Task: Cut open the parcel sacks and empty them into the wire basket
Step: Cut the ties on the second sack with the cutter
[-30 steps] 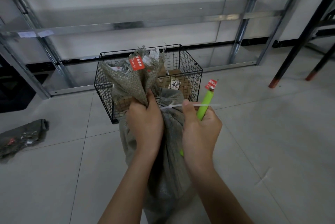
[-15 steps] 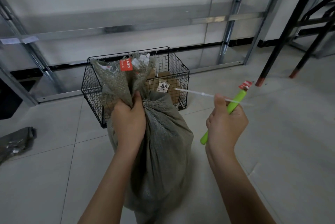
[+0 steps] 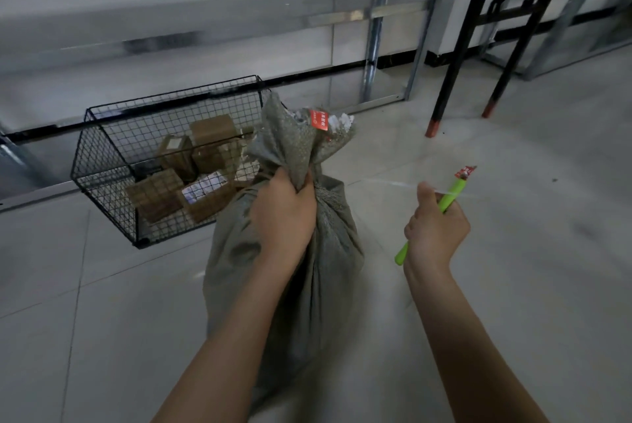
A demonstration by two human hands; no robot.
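Observation:
A grey-green woven parcel sack [image 3: 301, 285] stands on the tiled floor in front of me. My left hand [image 3: 284, 214] grips its bunched neck, just below a red tag [image 3: 319, 120]. My right hand [image 3: 434, 227], off to the right of the sack, holds a green-handled cutter [image 3: 448, 202] together with a thin white cable tie [image 3: 403, 185] that sticks out to the left. The black wire basket [image 3: 102, 162] sits on the floor behind and left of the sack, with several brown cardboard parcels [image 3: 212, 142] inside.
Metal shelving uprights [image 3: 372, 46] and rails run along the back wall. Black table legs with red-brown feet [image 3: 432, 130] stand at the right rear. Grey floor tiles stretch right of my right hand.
My right hand pulled the cut cable tie away from the sack's neck and moved right with the cutter. The view swung right, so the basket now lies further left.

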